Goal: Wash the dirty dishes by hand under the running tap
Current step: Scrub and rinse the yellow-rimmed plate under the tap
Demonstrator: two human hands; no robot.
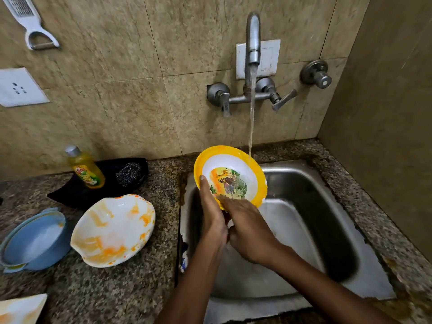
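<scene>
Bowl: the yellow-rimmed bowl (230, 175) is tilted over the sink (327, 230), its mouth facing the person
Water: the stream (252, 118) strikes the rim at 1 o'clock
Left hand (211, 213): fingers curled round the rim at 8 o'clock, thumb inside
Right hand (247, 230): fingers pressed together, flat at 6 o'clock, nearer the picture
Waiting: stained white dish (114, 230) at 9 o'clock on the counter (93, 291)

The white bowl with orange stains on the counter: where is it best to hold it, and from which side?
Grip the white bowl at its right rim, reaching from the sink side. It lies tilted, open side up, that edge nearest the hands; the blue dish crowds its left.
</scene>
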